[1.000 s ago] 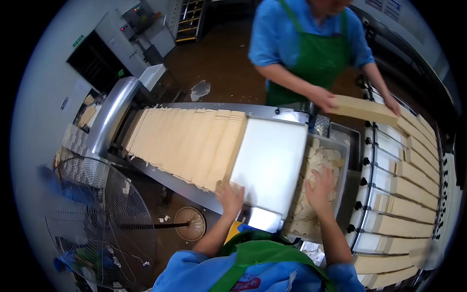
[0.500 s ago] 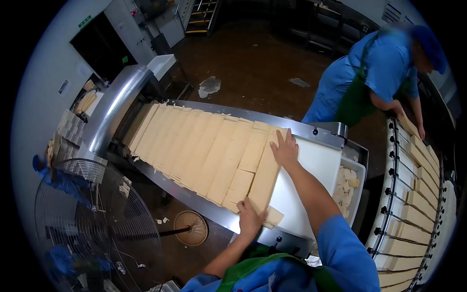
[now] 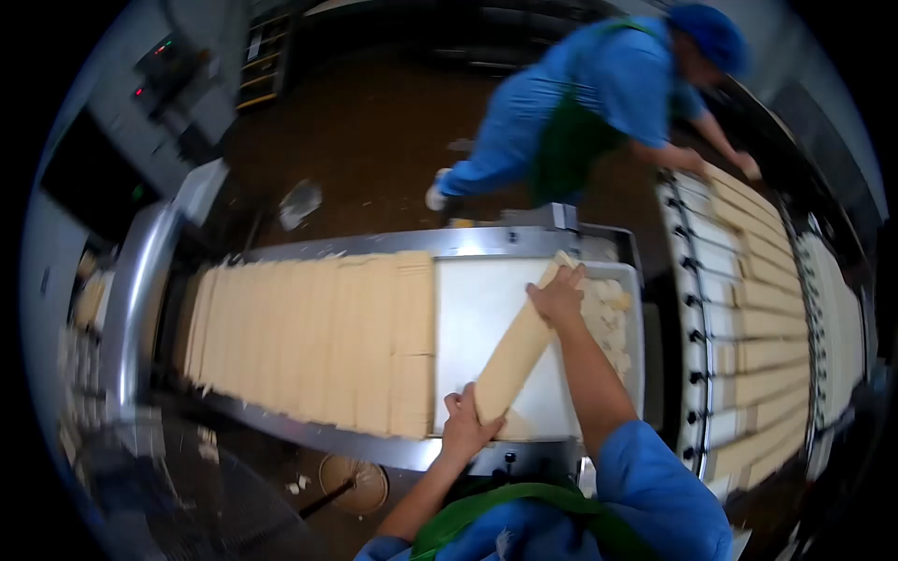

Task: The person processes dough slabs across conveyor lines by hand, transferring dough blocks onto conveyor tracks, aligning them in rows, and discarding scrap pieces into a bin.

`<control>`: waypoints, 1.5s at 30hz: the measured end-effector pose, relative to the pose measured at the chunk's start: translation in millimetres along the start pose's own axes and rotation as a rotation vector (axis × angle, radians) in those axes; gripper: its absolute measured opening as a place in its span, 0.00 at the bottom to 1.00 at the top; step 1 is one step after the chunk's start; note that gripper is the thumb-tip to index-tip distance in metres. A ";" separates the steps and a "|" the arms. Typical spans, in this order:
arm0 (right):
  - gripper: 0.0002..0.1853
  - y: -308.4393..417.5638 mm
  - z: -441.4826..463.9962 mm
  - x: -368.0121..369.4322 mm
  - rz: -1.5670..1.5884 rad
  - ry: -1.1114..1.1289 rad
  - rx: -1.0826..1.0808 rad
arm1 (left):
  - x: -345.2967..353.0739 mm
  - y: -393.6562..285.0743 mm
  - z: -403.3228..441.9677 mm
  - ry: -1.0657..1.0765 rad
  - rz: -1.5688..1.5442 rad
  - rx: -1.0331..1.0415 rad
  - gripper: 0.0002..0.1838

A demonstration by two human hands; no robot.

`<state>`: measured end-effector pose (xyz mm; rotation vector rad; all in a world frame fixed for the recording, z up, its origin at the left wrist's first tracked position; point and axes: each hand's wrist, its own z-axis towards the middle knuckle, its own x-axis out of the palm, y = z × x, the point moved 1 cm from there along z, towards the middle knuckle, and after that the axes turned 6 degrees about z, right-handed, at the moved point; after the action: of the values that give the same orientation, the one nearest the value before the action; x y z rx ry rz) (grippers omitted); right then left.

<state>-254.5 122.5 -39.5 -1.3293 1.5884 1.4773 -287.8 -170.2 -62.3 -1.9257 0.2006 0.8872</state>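
A long, pale yellow dough strip (image 3: pixel 516 363) slants over the white belt (image 3: pixel 468 299), held between both of my hands. Its lower left end is gripped by my left hand (image 3: pixel 465 432), near the belt's front edge. At the upper right end, my right hand (image 3: pixel 558 297) has its fingers wrapped around the strip. A dough offcut (image 3: pixel 517 430) lies on the belt beside my left hand. To the left, many similar dough strips (image 3: pixel 309 341) lie side by side, a stretch of bare belt separating them from the held one.
A white bin (image 3: pixel 638 365) of dough scraps (image 3: pixel 615 323) stands at the belt's right end. Beyond it, a second conveyor (image 3: pixel 690 280) carries spaced strips. A co-worker (image 3: pixel 599 93) in blue leans over its far end. A metal hood (image 3: pixel 140 299) covers the left end.
Both hands have taken the end strip from the row and swung it right over the bare belt, now at a slant. My view has turned, and the co-worker still bends over the second conveyor.
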 end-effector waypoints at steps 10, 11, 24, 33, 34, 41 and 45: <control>0.43 -216.7 -86.9 -114.5 0.680 -0.623 0.305 | 59.5 -116.9 23.9 -0.133 0.121 0.434 0.38; 0.42 -237.4 -114.8 -147.5 0.747 -0.650 0.369 | 69.6 -134.0 18.1 -0.103 0.123 0.471 0.38; 0.31 -503.3 -161.3 -232.0 0.195 -0.227 0.750 | 140.4 -274.8 -67.9 0.526 -0.023 0.932 0.38; 0.33 -511.4 -162.3 -223.3 0.128 -0.373 0.715 | 180.7 -304.7 -68.0 0.569 0.000 0.923 0.35; 0.34 -501.7 -166.7 -223.1 0.100 -0.462 0.673 | 194.7 -307.3 -67.4 0.529 0.025 1.004 0.33; 0.36 -417.9 -215.6 -189.0 0.318 -0.319 0.338 | 221.2 -324.1 -80.2 0.514 0.014 0.789 0.34; 0.31 -399.0 -235.4 -176.3 0.554 -0.318 0.123 | 228.5 -300.1 -74.0 0.453 -0.002 0.760 0.36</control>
<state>219.2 -9.4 22.8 -0.5611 1.8738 1.7629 58.8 -25.4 19.4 -1.3670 0.6961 0.2777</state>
